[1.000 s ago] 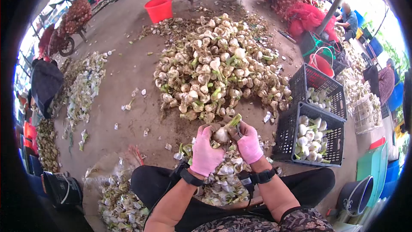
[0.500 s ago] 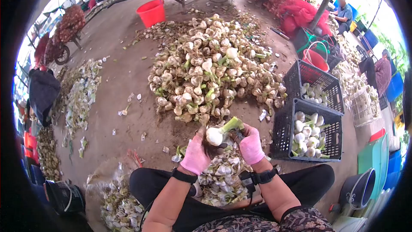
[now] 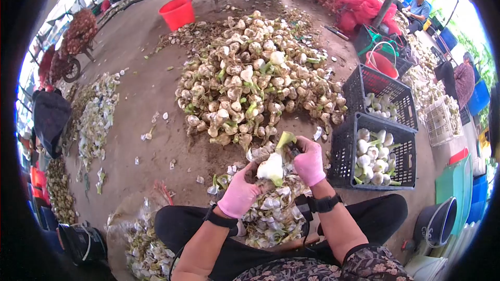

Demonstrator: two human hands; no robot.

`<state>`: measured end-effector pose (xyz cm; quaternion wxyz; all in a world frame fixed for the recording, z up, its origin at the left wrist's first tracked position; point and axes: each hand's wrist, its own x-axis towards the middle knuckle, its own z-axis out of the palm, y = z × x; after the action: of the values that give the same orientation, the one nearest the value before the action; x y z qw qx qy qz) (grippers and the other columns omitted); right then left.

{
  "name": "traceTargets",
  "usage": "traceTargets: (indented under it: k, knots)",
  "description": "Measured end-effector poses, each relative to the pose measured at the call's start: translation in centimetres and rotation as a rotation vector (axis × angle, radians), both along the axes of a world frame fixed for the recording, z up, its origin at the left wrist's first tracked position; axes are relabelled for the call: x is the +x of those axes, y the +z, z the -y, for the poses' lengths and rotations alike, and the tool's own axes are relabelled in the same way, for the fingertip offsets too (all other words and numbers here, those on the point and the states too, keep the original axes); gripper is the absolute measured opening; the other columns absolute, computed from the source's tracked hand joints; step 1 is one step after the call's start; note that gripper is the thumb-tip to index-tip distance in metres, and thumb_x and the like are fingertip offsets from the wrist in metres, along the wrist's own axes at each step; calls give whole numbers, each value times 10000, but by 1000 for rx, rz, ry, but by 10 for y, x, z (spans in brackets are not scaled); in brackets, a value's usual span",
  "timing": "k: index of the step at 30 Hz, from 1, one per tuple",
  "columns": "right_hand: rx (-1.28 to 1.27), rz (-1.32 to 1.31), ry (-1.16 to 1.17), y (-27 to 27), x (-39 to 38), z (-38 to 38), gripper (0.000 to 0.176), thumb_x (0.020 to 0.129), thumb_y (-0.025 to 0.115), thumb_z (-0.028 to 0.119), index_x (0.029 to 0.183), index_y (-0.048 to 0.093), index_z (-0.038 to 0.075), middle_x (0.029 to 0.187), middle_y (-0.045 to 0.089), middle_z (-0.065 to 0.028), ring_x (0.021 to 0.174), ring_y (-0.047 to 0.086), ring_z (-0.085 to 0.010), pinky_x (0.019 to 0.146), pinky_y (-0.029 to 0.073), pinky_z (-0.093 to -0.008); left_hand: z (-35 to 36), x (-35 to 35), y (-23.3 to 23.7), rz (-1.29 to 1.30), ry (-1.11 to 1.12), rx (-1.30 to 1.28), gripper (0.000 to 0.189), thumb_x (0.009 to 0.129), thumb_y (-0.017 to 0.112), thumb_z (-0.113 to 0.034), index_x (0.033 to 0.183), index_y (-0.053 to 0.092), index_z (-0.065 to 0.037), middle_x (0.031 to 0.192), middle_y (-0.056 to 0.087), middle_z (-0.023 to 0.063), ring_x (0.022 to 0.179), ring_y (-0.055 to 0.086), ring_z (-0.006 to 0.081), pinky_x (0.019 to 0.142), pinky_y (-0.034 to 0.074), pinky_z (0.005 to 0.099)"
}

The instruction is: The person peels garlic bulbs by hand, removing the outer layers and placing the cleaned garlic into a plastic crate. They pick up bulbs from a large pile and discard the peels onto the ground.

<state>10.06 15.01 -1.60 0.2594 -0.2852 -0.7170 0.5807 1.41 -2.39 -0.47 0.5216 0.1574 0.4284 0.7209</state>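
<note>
A white garlic bulb point(image 3: 271, 168) is held in front of me above a heap of peeled skins point(image 3: 273, 211). Around its left side curl the fingers of my left hand point(image 3: 239, 191), in a pink glove with dark, soiled fingertips. My right hand point(image 3: 310, 162), gloved in pink too, is closed at the pale green garlic stem point(image 3: 286, 138) above the bulb; its fingertips look dark, and whether a small tool is among them I cannot make out. Beyond both hands lies a large pile of unpeeled garlic point(image 3: 250, 83).
Two black crates, the nearer crate point(image 3: 375, 185) and one behind it, hold cleaned bulbs at my right. A red bucket point(image 3: 177, 13) stands past the pile. Dark buckets point(image 3: 435, 224) flank me. Two people point(image 3: 416, 10) sit at far right.
The bulb has turned from lying sideways to hanging stem-up, with a green-white end now pointing down. My right hand has moved up and right; my left has shifted slightly.
</note>
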Motion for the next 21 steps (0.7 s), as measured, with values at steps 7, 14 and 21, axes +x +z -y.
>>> traceTargets:
  k: [7, 14, 21]
  knots:
    - [320, 222, 44, -29, 3, -27, 481, 665, 470, -100, 1078, 657, 60, 1046, 640, -192, 979, 626, -291, 868, 468, -297, -3, 2, 8, -134, -31, -31, 619, 769, 680, 71, 1329, 430, -16, 1217, 552, 55, 1098, 539, 134, 974, 434, 287]
    - [-255, -44, 379, 37, 27, -12, 317, 820, 612, -37, 1136, 622, -7, 1184, 604, -107, 1112, 554, -156, 946, 439, -286, -7, 1, 8, -278, -19, -96, 525, 783, 720, -20, 1258, 497, -21, 1168, 586, 46, 1070, 547, 124, 953, 437, 280]
    - [-5, 93, 436, 45, 22, -7, 274, 754, 654, -53, 1019, 677, 13, 960, 669, -118, 898, 645, -178, 807, 496, -287, -6, 2, 3, -279, -44, -119, 501, 833, 681, -38, 1285, 470, -3, 1174, 577, 56, 1064, 549, 127, 950, 440, 276]
